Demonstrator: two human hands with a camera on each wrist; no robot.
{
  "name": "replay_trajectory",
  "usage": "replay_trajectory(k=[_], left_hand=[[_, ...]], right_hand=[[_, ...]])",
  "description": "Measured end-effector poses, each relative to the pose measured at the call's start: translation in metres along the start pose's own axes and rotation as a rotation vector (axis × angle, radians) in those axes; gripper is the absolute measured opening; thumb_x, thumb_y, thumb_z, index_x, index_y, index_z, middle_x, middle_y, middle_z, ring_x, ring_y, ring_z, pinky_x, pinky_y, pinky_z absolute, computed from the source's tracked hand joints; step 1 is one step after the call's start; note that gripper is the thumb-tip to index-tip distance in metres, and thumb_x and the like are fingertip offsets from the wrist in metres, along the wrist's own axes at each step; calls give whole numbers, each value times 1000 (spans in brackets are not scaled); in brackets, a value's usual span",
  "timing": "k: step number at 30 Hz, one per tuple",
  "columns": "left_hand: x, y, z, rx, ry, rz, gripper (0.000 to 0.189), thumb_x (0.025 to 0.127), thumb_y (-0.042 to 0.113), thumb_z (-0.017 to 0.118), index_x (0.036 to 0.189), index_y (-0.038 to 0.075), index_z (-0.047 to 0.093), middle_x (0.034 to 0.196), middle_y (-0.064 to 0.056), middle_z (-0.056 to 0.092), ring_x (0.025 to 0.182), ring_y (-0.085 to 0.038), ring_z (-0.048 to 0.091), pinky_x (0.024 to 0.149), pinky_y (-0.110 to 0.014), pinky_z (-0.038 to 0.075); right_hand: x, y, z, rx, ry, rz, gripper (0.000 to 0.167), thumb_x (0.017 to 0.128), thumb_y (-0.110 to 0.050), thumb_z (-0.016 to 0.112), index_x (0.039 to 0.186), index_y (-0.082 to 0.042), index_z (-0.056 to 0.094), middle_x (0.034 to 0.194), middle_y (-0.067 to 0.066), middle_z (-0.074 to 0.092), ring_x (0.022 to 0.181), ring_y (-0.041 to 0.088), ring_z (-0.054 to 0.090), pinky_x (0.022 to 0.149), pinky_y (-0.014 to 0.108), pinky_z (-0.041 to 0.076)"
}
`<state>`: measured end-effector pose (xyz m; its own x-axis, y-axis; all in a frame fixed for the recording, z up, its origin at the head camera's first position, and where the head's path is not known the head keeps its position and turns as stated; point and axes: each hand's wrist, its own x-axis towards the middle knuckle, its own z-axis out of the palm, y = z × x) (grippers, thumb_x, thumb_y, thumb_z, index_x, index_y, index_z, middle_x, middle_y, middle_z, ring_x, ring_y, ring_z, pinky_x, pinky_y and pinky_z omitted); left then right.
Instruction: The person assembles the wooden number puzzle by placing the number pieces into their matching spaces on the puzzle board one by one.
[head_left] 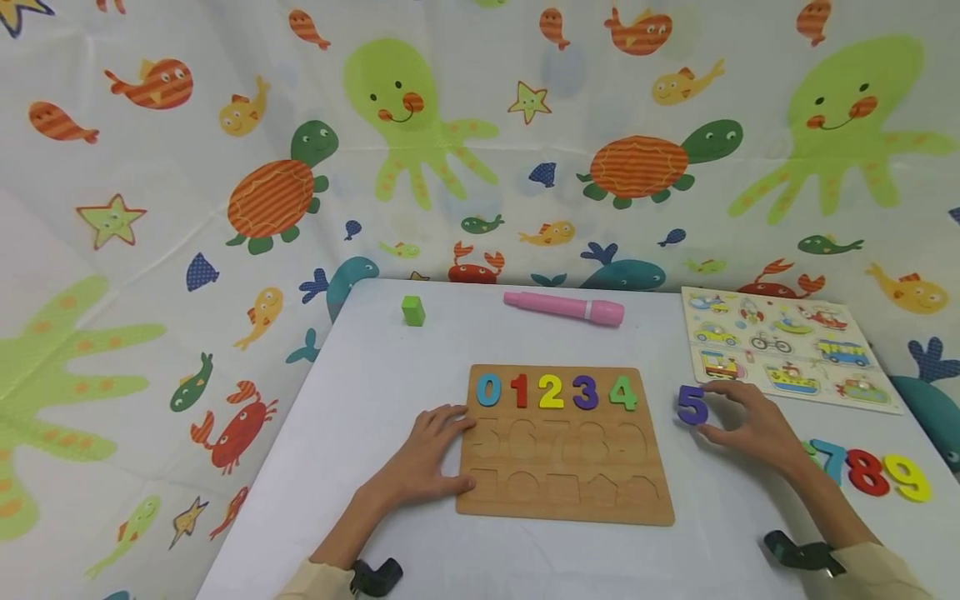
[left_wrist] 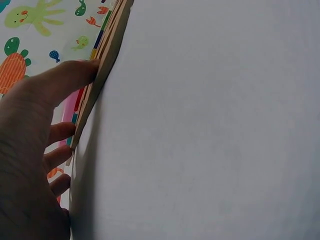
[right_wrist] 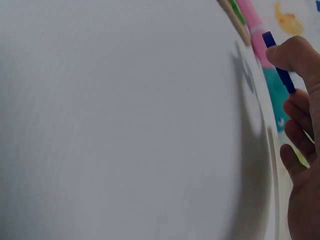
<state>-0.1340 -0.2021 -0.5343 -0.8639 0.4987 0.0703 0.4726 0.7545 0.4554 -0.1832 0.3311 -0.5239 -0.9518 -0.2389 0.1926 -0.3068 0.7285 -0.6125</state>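
Observation:
In the head view, my right hand [head_left: 753,425] pinches a purple number 5 [head_left: 692,405] between thumb and fingers, right of the wooden number board [head_left: 566,508]. The right wrist view shows this number 5 [right_wrist: 280,65] edge-on, raised off the table. My left hand [head_left: 423,458] rests at the board's left edge, thumb and fingertips touching it. Set in the board's top row are a blue 0 [head_left: 489,389], red 1 [head_left: 519,390], yellow 2 [head_left: 551,391], purple 3 [head_left: 586,392] and green 4 [head_left: 623,393]. Its two lower rows show bare recesses.
Beyond my right forearm lie a blue 7 [head_left: 829,458], red 8 [head_left: 867,472] and yellow 9 [head_left: 907,477], with a green piece partly hidden. A vehicle picture board [head_left: 787,342] lies at the back right. Farther back are a pink marker [head_left: 562,307] and a green block [head_left: 413,311].

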Motion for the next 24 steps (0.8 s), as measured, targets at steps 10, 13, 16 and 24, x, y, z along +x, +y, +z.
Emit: replay_trajectory(k=[10,13,16,24], left_hand=[[-1,2,0,-3,-14,-16,83,80,63,68,147,19,46,155,-3,32,137,-25,24,105,-51,32],[-1,2,-1,-7,-15,-16,83,80,62,68,147,19,46,155,-2,32,137,-25,24,105,-51,33],[-1,3,-1,-6,-11,-14,82,80,60,69,147,19,46,155,-2,32,138,-25,24,105,-51,33],[0,2,0,1,-14,-5,82,80,61,69,147,19,46,155,-3,32,140,-26,22,111,-52,22]], right_hand=[[44,-53,68,82,-6,-63,65,74,-27,88,128,-5,59,127,15,58,121,36,46,99,59,36],[49,-74,88,114,-9,-74,66,74,-29,87,129,-7,59,127,12,56,120,32,47,98,57,39],[52,-94,105,139,-3,-110,65,73,-30,88,128,-9,60,126,8,57,118,28,50,96,52,42],[51,-141,144,156,3,-168,60,72,-35,88,123,-13,64,121,1,60,115,21,51,96,46,44]])
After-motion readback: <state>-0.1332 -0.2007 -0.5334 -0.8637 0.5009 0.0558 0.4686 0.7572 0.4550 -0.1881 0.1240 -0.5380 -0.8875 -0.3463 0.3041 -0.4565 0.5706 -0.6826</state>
